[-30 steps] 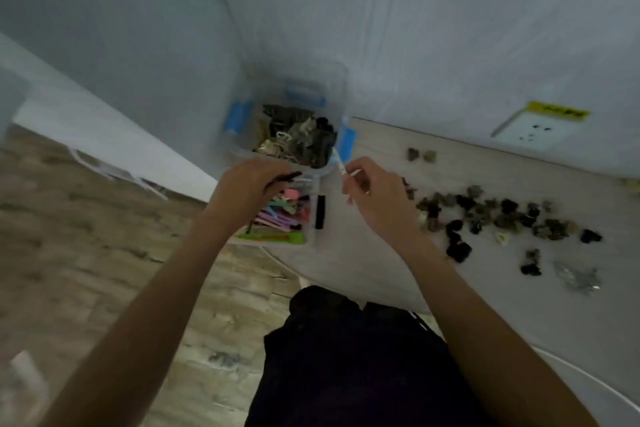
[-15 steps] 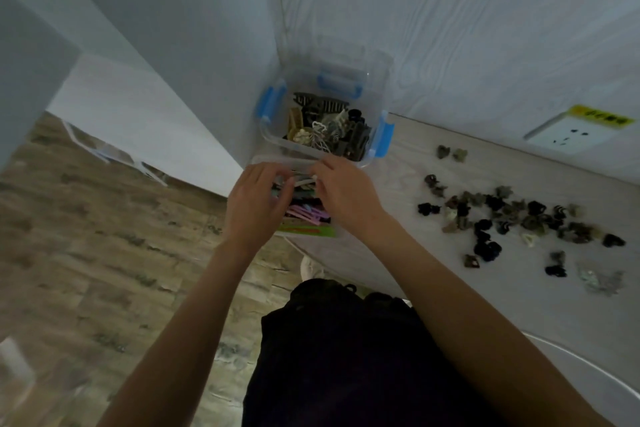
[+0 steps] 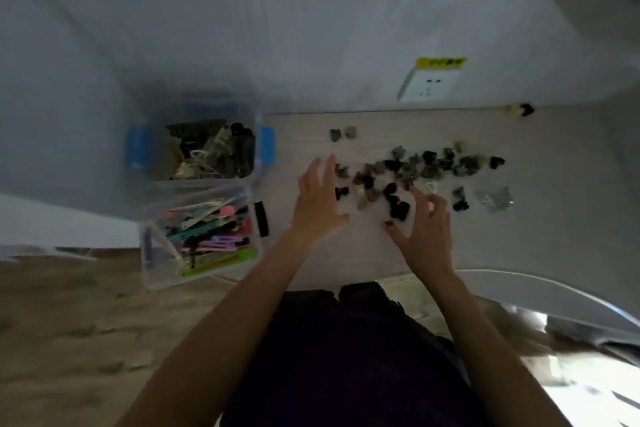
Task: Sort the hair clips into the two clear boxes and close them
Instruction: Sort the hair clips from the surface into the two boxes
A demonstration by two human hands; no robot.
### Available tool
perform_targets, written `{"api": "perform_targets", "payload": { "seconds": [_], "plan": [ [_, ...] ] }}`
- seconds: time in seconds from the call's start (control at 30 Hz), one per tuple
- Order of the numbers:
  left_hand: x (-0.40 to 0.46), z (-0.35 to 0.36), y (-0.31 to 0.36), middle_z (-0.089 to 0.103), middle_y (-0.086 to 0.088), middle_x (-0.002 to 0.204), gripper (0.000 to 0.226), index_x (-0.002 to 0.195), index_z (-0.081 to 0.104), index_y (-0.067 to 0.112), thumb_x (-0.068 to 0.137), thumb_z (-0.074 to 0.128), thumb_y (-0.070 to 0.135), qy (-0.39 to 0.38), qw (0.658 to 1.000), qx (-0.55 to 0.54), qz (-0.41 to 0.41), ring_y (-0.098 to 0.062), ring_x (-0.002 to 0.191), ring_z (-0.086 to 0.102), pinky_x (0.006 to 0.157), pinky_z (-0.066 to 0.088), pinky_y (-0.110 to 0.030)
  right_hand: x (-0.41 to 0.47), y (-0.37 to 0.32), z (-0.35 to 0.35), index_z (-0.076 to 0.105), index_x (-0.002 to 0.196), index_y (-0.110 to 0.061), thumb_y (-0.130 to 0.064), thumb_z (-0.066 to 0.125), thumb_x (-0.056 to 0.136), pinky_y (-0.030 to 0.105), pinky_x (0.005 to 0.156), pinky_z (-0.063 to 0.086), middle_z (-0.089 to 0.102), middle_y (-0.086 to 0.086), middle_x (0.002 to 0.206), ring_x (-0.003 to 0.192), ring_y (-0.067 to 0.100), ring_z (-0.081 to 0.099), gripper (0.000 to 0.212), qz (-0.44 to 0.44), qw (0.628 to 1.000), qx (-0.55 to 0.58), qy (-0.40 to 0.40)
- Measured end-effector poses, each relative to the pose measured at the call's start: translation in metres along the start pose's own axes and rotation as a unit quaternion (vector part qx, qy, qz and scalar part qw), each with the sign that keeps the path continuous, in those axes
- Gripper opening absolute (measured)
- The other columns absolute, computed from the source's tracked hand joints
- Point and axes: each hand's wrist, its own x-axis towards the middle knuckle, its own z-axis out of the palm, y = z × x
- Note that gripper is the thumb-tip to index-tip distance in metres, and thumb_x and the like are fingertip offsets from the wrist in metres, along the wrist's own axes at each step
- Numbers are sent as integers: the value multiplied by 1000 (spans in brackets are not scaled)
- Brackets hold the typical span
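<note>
pale table [image 3: 540, 239], clips [image 3: 426, 166] strewn left-right

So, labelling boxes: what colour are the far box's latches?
Blue latches on the far box; head view.

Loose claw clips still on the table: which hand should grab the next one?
Probably the right. The right hand already has its fingertips in the pile of small claw clips. The left hand hovers open at the pile's left edge, nearer the box with blue latches, so it suits receiving.
</note>
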Motion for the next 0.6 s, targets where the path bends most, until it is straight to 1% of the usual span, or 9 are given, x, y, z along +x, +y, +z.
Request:
{"api": "perform_targets", "payload": {
  "seconds": [0.07,0.13,0.17,0.2,0.27,0.33,0.4,0.5,0.6],
  "plan": [
    [19,5,2,-10,-4,155,112,146,-10,27,74,74,30,-19,1000,12,-12,-34,140,-3,109,27,-43,-2,17,-2,20,143,-24,-31,73,76,42,75,47,29,14,134,98,37,55,86,56,996,61,-32],
    [38,7,6,-6,-5,156,113,147,-8,25,72,76,36,-45,998,31,-10,-36,140,-3,112,20,-44,1,25,-2,14,145,-26,-28,76,73,39,76,45,30,14,133,93,36,57,95,97,985,126,-71],
    [43,4,3,-1,-7,155,114,147,-6,23,71,77,40,-61,997,46,-10,-36,140,0,111,21,-45,3,21,2,13,145,-26,-25,77,72,38,76,44,31,13,132,95,35,56,97,97,981,143,-87],
    [47,2,2,5,-9,153,113,147,-2,22,69,77,42,-77,995,63,-7,-36,138,4,109,25,-46,5,15,7,13,145,-26,-23,78,71,37,76,46,31,12,130,96,33,55,98,85,980,153,-95],
    [50,5,4,16,-11,146,106,146,13,20,66,80,42,-91,992,92,12,-35,132,15,102,34,-44,13,8,15,14,145,-26,-21,78,71,40,81,51,31,12,130,97,31,56,98,55,979,170,-95],
    [46,11,5,24,-12,140,97,140,25,15,64,81,39,-87,990,104,26,-34,125,25,99,36,-42,22,0,21,18,144,-21,-19,76,73,42,85,50,30,13,131,99,33,54,92,39,982,159,-94],
    [42,20,4,29,-13,135,89,136,32,14,65,81,34,-70,994,76,17,-34,119,34,98,39,-40,32,-6,25,27,139,-15,-17,73,76,42,87,49,30,15,132,103,34,52,78,16,985,149,-81],
    [36,29,7,38,-13,129,67,129,42,12,72,76,24,-24,999,8,21,-31,109,49,91,44,-34,40,-14,28,38,128,-11,-12,67,79,34,79,45,34,16,130,101,34,53,58,-23,991,113,-69],
    [33,30,10,47,-9,121,48,120,50,12,78,71,21,14,999,-40,29,-24,103,54,79,38,-22,44,-18,28,41,125,-12,-10,64,79,33,74,43,37,15,127,98,34,55,51,-30,992,104,-69]
  ]
}}
